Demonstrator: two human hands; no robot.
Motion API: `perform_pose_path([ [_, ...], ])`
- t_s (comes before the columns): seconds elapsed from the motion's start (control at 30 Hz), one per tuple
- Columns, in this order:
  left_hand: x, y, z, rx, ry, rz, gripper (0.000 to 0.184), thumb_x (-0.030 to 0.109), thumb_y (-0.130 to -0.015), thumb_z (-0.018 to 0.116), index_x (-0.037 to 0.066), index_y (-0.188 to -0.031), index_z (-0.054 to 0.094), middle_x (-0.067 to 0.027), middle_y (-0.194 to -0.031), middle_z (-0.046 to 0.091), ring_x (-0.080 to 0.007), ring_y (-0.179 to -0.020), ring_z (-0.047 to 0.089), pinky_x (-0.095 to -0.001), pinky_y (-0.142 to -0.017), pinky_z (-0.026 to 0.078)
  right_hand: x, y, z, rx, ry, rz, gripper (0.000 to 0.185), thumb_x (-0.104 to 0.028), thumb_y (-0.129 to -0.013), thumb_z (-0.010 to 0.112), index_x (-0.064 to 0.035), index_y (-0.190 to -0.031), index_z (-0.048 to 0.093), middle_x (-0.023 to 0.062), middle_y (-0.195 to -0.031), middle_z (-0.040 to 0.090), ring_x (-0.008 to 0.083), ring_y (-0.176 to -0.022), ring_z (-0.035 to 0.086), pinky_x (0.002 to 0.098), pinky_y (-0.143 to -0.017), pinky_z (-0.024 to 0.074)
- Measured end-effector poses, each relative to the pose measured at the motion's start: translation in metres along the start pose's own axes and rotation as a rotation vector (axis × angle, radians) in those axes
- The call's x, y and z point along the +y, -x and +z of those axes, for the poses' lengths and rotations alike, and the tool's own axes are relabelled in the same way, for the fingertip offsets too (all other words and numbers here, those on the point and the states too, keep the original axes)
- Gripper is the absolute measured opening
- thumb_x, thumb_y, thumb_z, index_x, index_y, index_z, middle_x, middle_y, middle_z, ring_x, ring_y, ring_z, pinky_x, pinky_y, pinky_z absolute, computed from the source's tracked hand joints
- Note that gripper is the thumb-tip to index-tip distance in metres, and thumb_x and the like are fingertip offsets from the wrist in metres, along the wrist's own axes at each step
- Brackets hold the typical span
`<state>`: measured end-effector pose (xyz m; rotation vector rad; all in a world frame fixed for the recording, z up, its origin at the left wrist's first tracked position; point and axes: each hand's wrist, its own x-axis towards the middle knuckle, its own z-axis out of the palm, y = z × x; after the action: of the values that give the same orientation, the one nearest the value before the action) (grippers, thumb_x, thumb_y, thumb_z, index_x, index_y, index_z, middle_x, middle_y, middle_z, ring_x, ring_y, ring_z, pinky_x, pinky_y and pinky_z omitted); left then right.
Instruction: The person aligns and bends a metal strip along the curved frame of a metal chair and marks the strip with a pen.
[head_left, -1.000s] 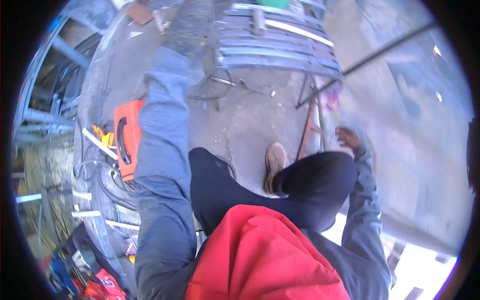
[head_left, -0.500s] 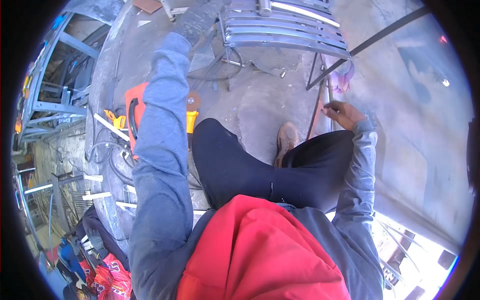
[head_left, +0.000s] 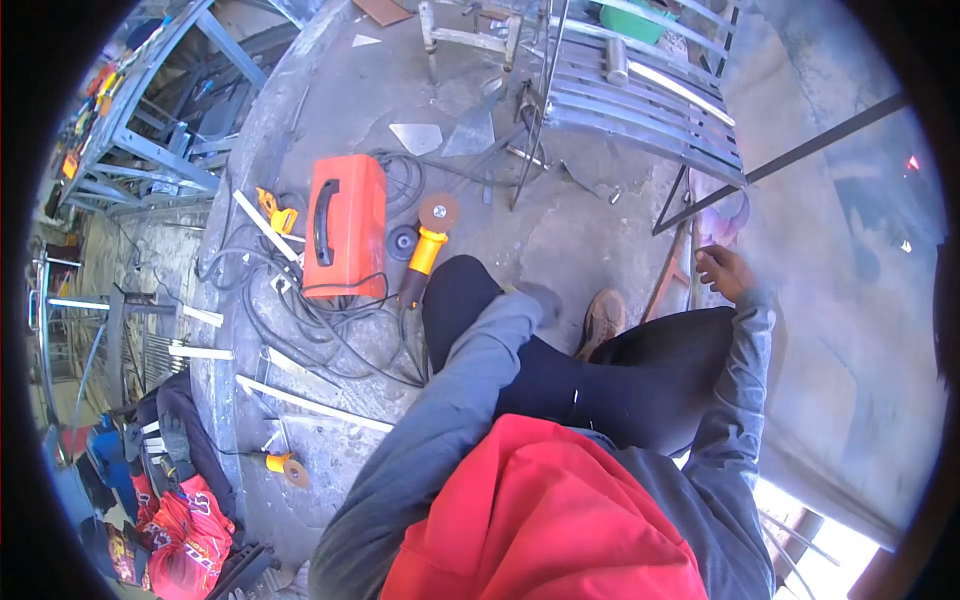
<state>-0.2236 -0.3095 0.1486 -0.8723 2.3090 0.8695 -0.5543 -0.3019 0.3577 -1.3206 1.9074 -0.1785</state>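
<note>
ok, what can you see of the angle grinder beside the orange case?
The angle grinder has a yellow body, dark at the rear. Its round brown disc, face up with a pale hub, points away from the wearer. It lies on the grey floor, right of the orange case, rear end near the knee. Neither left hand nor right hand touches it. Switch and cord connection can't be made out.

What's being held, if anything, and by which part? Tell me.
Nothing visible in the right hand; the left hand is too blurred to tell.
</note>
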Motion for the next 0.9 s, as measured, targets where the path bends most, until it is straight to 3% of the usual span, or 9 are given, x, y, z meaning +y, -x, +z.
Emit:
perform_pose_path([
  [0.1,0.010,0.022,-0.015,0.039,0.188,0.118,0.048,0.044,-0.089,0.051,0.013,-0.124,0.061,-0.0131,-0.127,0.061,-0.0308,-0.119,0.056,-0.0424,-0.102,0.042,-0.004,-0.006,0.006,0.034,-0.035,-0.039,0.057,-0.045,-0.092,0.056,0.0013,-0.126,0.056,0.0123,-0.103,0.066,0.0198,-0.085,0.065,0.0327,-0.070,0.0512],
  [0.27,-0.033,0.005,0.000,0.525,0.778,-0.148,0.045,0.044,-0.091,0.052,0.012,-0.122,0.062,-0.0141,-0.119,0.065,-0.0332,-0.114,0.059,-0.0403,-0.098,0.045,-0.005,-0.012,0.009,0.056,0.050,-0.102,0.058,-0.047,-0.092,0.055,0.0013,-0.125,0.056,0.0140,-0.103,0.067,0.0209,-0.085,0.066,0.0347,-0.073,0.0520],
  [0.37,-0.035,0.018,-0.001,0.580,0.801,-0.083,0.046,0.045,-0.092,0.051,0.012,-0.122,0.062,-0.0147,-0.117,0.065,-0.0326,-0.112,0.060,-0.0396,-0.097,0.045,-0.006,-0.014,0.014,0.080,0.034,-0.106,0.059,-0.049,-0.091,0.055,0.0012,-0.122,0.058,0.0149,-0.101,0.068,0.0220,-0.086,0.066,0.0360,-0.076,0.0524],
  [0.5,-0.032,0.028,0.009,0.397,0.558,-0.043,0.044,0.043,-0.092,0.053,0.011,-0.121,0.062,-0.0141,-0.118,0.065,-0.0310,-0.112,0.060,-0.0390,-0.097,0.045,0.008,-0.034,0.013,0.101,0.184,-0.319,0.048,-0.041,-0.095,0.051,0.0012,-0.115,0.062,0.0137,-0.096,0.067,0.0233,-0.084,0.066,0.0370,-0.076,0.0527],
  [0.53,-0.027,0.037,0.007,0.327,0.529,-0.045,0.044,0.042,-0.092,0.054,0.011,-0.121,0.062,-0.0139,-0.118,0.065,-0.0305,-0.113,0.060,-0.0388,-0.098,0.045,-0.002,-0.027,0.016,0.110,0.181,-0.301,0.036,-0.029,-0.095,0.053,-0.0012,-0.114,0.063,0.0157,-0.097,0.067,0.0263,-0.086,0.067,0.0390,-0.079,0.0519],
  [0.57,-0.019,0.044,0.001,0.281,0.532,-0.050,0.044,0.042,-0.092,0.054,0.011,-0.121,0.062,-0.0139,-0.119,0.065,-0.0301,-0.114,0.059,-0.0385,-0.098,0.044,0.004,-0.024,0.020,0.192,0.306,-0.452,0.029,-0.020,-0.092,0.054,-0.0043,-0.114,0.063,0.0177,-0.101,0.068,0.0285,-0.087,0.067,0.0394,-0.081,0.0512],
  [0.63,-0.016,0.046,-0.002,0.233,0.519,-0.056,0.043,0.042,-0.092,0.055,0.011,-0.121,0.062,-0.0139,-0.120,0.064,-0.0298,-0.115,0.059,-0.0381,-0.099,0.044,-0.022,0.002,0.023,0.138,0.297,-0.288,0.031,-0.015,-0.089,0.053,-0.0059,-0.117,0.062,0.0177,-0.103,0.068,0.0307,-0.099,0.065,0.0394,-0.087,0.0494],
  [0.8,-0.023,0.038,0.004,0.199,0.561,-0.055,0.044,0.042,-0.092,0.055,0.010,-0.122,0.062,-0.0152,-0.120,0.064,-0.0295,-0.115,0.059,-0.0372,-0.099,0.044,-0.014,0.012,0.036,0.094,0.322,-0.382,0.030,-0.016,-0.090,0.053,-0.0060,-0.117,0.063,0.0159,-0.103,0.069,0.0341,-0.096,0.066,0.0429,-0.086,0.0503],
  [0.9,-0.015,0.040,-0.003,0.190,0.528,-0.021,0.044,0.041,-0.092,0.055,0.010,-0.122,0.062,-0.0151,-0.120,0.065,-0.0294,-0.115,0.059,-0.0372,-0.099,0.044,-0.039,0.027,0.060,0.074,0.606,-0.148,0.024,-0.021,-0.090,0.056,-0.0057,-0.104,0.068,0.0180,-0.098,0.069,0.0367,-0.096,0.065,0.0454,-0.083,0.0510],
])
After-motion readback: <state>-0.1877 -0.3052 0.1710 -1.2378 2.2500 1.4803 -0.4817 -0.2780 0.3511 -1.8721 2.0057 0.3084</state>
